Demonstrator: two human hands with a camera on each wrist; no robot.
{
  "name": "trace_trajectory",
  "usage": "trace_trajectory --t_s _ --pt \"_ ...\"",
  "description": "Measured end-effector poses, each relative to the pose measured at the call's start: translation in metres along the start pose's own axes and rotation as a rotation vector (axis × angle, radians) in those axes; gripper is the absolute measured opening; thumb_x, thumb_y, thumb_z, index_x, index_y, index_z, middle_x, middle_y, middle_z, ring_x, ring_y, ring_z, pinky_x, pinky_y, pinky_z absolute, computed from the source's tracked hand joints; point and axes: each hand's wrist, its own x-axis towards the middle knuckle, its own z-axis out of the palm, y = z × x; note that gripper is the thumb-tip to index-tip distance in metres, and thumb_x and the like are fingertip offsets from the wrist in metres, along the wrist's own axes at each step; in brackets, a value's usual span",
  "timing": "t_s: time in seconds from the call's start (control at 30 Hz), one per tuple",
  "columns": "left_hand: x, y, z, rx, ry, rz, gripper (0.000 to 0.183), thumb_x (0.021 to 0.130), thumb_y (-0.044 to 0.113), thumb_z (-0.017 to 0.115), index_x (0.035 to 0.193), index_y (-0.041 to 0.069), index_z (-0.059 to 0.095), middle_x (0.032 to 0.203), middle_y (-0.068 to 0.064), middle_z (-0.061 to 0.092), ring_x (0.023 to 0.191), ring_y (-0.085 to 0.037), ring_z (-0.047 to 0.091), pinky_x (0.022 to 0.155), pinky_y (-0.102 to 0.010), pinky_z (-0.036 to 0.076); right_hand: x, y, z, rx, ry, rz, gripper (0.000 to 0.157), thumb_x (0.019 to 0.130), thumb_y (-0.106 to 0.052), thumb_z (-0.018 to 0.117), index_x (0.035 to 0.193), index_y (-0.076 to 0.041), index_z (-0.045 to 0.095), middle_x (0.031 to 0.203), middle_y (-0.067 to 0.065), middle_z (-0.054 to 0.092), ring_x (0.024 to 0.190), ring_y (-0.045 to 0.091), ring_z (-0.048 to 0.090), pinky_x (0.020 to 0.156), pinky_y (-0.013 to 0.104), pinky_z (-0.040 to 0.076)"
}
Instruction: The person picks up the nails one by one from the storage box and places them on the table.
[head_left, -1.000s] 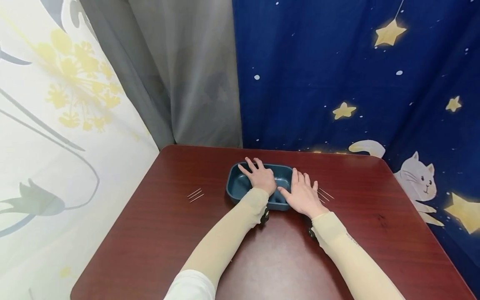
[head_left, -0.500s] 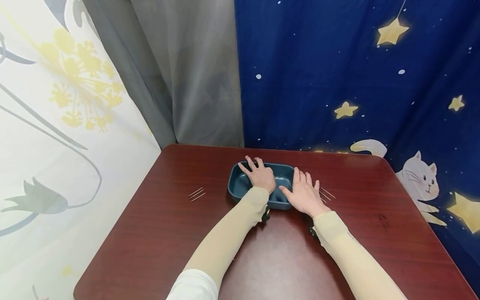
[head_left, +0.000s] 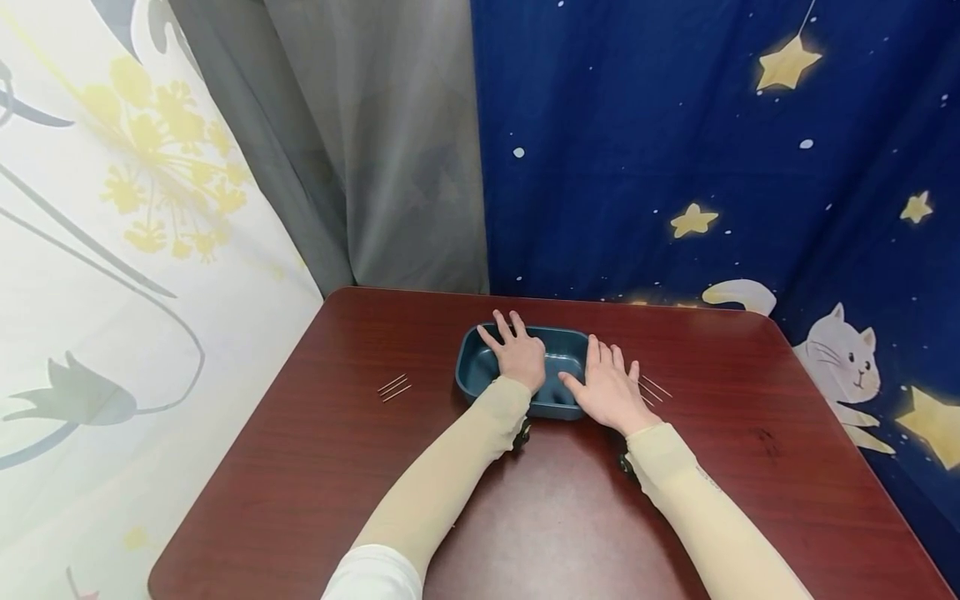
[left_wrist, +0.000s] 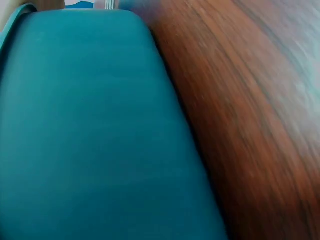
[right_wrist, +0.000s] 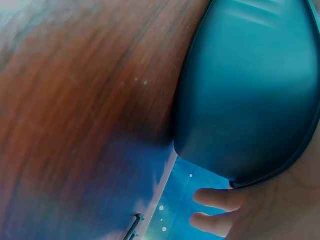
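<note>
A dark blue-green rectangular tray (head_left: 558, 411) with raised sides and rounded corners sits on the table. Across its middle reaches my left hand (head_left: 522, 358), fingers spread and straight toward the far rim. From the head view I cannot tell whether the palm touches the tray. My right hand (head_left: 609, 392) lies along the tray's right end, its fingers extended and its thumb over the near right corner. In the right wrist view, the tray's outer wall (right_wrist: 245, 95) borders the palm, with fingers (right_wrist: 217, 200) beyond it. The left wrist view shows mostly the tray's side (left_wrist: 95, 120).
Three thin metal rods (head_left: 394, 387) lie left of the tray. Several similar rods (head_left: 656, 387) lie right of it, partly behind my right hand; one nail-like rod (right_wrist: 132, 226) shows a small head. The reddish-brown table (head_left: 300, 467) meets curtains at its far edge.
My left hand and forearm have shifted slightly left over the tray. The right hand keeps its place against the tray's end. The whole head view has drifted a little.
</note>
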Motion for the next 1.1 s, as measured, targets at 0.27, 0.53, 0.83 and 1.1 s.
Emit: trace_trajectory --t_s 0.27,0.53,0.83,1.1 --pt "-0.007 -0.016 -0.002 -0.14 0.009 0.057 0.004 0.077 0.033 0.069 0.078 0.03 0.067 0.148 -0.016 0.015 0.128 -0.051 -0.012 0.09 -0.073 0.003 -0.003 -0.001 0.001 -0.013 -0.022 0.002 0.098 0.08 -0.071 0.039 0.145 -0.004 0.01 0.143 0.02 0.024 0.132 0.039 0.014 0.094 0.068 0.004" --pt "-0.012 -0.034 -0.017 -0.156 0.048 0.096 0.023 0.071 0.037 0.074 0.058 0.029 0.057 0.149 -0.016 0.011 0.127 -0.047 -0.02 0.088 -0.074 0.0 -0.003 -0.003 -0.004 -0.014 -0.044 0.0 0.102 0.078 -0.076 0.031 0.146 -0.005 0.006 0.146 0.02 0.019 0.134 0.04 0.007 0.094 0.068 0.0" --pt "-0.023 -0.056 -0.033 -0.106 0.165 0.179 0.025 0.069 0.039 0.075 0.055 0.029 0.057 0.149 -0.018 0.013 0.127 -0.047 -0.021 0.089 -0.074 0.001 -0.004 -0.002 -0.007 0.001 -0.049 0.0 0.099 0.081 -0.072 0.035 0.146 -0.005 0.001 0.149 0.019 0.01 0.134 0.041 0.0 0.093 0.069 -0.003" --pt "-0.036 -0.079 -0.045 -0.069 0.224 0.245 0.027 0.069 0.037 0.073 0.05 0.031 0.054 0.15 -0.017 0.008 0.128 -0.045 -0.021 0.089 -0.074 0.003 -0.003 -0.002 -0.008 -0.009 -0.032 -0.017 0.093 0.083 -0.072 0.027 0.146 -0.008 0.002 0.15 0.014 0.008 0.135 0.038 0.0 0.094 0.068 -0.004"
